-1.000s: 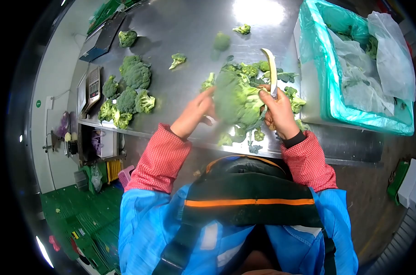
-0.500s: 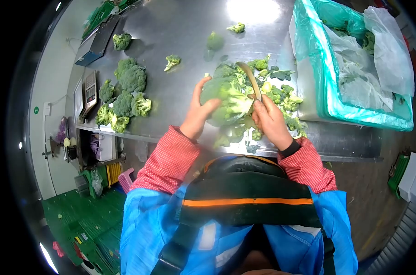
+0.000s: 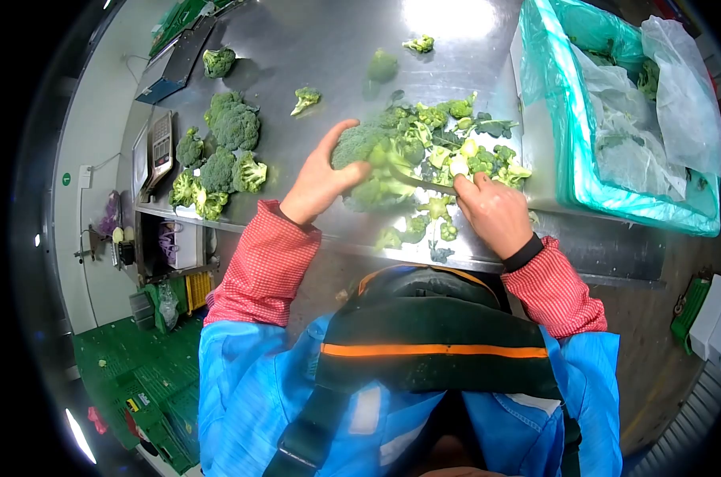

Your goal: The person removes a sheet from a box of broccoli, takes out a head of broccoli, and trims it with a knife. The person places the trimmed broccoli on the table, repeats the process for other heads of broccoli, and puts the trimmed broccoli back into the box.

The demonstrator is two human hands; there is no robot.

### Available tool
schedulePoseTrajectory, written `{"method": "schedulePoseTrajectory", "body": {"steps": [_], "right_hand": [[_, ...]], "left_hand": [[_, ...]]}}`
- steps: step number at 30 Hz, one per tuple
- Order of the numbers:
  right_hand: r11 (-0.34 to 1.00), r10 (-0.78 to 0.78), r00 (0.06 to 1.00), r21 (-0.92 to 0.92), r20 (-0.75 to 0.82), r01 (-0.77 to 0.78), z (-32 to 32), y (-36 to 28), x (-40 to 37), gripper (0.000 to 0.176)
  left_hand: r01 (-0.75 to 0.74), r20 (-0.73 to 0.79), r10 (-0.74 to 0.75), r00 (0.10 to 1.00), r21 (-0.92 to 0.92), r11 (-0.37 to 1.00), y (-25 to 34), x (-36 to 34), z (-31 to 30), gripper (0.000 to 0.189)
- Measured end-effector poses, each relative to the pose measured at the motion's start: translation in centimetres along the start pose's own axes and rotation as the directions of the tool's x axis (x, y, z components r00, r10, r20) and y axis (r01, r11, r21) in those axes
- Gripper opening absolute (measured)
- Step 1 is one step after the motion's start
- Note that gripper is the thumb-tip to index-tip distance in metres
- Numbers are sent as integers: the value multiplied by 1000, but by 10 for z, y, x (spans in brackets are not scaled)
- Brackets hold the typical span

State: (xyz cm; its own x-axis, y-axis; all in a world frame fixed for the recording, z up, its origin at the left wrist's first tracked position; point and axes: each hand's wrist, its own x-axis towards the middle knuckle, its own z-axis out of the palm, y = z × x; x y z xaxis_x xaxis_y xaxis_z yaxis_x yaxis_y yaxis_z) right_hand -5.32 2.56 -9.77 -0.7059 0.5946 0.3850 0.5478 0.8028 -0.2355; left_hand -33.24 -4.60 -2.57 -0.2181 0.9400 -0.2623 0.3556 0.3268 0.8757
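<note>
My left hand (image 3: 320,181) curves around the left side of a large broccoli head (image 3: 362,148), holding it above the steel table. My right hand (image 3: 494,215) is closed on the handle of a knife with a curved blade (image 3: 425,184). The blade points left and its tip reaches the stalk side of the broccoli; motion blur hides how deep it sits. Under and right of the hands lies a spread of cut broccoli florets (image 3: 500,165) with leafy scraps.
Several broccoli heads (image 3: 233,127) rest on the left of the steel table (image 3: 320,48), near a scale (image 3: 161,147). Single pieces, such as a floret (image 3: 305,100), lie farther back. At right stands a box lined with green plastic (image 3: 571,171). Green crates (image 3: 150,389) are below left.
The knife has swung from pointing up and away to lying nearly level, leftward against the broccoli. My left hand and the broccoli have shifted slightly left; my right hand has moved slightly right.
</note>
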Motion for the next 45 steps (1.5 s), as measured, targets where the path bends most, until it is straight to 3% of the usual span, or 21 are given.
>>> {"method": "schedulePoseTrajectory", "body": {"steps": [4,5,6,7,10,11,13,14,17,21,26,29,30,33,35,36,37,39,41,42,45], "right_hand": [[992,123,991,-46,49,-120,29,17,-13,12],[986,157,985,-57,70,-153,37,25,-17,15],[939,343,933,-14,109,-344,47,34,-28,13],[908,417,907,10,59,-418,46,39,-28,11],[804,497,849,275,177,-528,28,23,-21,18],[841,432,897,317,96,-439,30,11,-17,16],[901,257,966,358,13,-245,18,-12,-1,13],[948,151,987,292,-57,-129,16,-19,4,14],[986,-18,1000,168,8,16,-3,-25,16,15],[991,-102,995,87,7,101,4,-24,19,20],[999,-38,994,-24,103,41,16,-28,25,13],[972,233,966,-40,109,-230,47,0,10,13],[892,375,913,205,161,-403,42,11,9,20],[687,456,822,452,342,-569,35,9,4,31],[625,362,886,629,290,-462,43,-11,5,34],[546,360,858,663,367,-513,28,-26,15,37],[530,326,903,736,281,-420,29,-36,22,42],[635,323,912,657,251,-406,16,-49,40,45],[809,200,979,568,-24,-152,26,-53,49,42],[831,172,979,518,107,-202,23,-51,51,35],[800,395,913,452,99,-394,39,-24,42,32]], "left_hand": [[-21,-65,24,998,51,998,-23,1,6,67],[10,-68,-11,998,-13,1000,-24,-1,2,68],[34,-69,-39,997,-74,997,-22,-4,-6,68],[54,-66,-63,996,-133,990,-20,-6,-16,68],[39,-121,-42,992,-30,999,-26,-19,-27,73],[35,-137,-30,990,30,999,-25,-20,-29,74],[29,-116,-35,993,-56,998,-35,-18,-24,75],[31,-114,-42,993,-100,995,-36,-19,-19,75],[7,-121,-20,992,-109,994,-38,-20,-18,72],[3,-111,-17,994,-128,992,-45,-25,-29,71],[64,-104,-74,992,-91,994,-36,-31,-29,72],[97,-125,-114,985,-139,986,-37,-35,-32,70],[79,-133,-99,986,-152,985,-41,-37,-38,70],[46,-139,-65,988,-139,989,-59,-39,-43,70],[57,-131,-77,988,-155,986,-66,-32,-38,70],[107,-79,-132,988,-262,959,-49,-34,-32,70],[103,-50,-121,991,-262,960,-42,-33,-27,70],[102,17,-101,995,-259,961,-36,-31,-19,71],[27,31,-25,999,-88,996,-42,-28,-11,71],[9,35,-7,999,-48,999,-32,-30,-7,71],[28,33,-25,999,-95,995,-34,-30,-6,70]]}}
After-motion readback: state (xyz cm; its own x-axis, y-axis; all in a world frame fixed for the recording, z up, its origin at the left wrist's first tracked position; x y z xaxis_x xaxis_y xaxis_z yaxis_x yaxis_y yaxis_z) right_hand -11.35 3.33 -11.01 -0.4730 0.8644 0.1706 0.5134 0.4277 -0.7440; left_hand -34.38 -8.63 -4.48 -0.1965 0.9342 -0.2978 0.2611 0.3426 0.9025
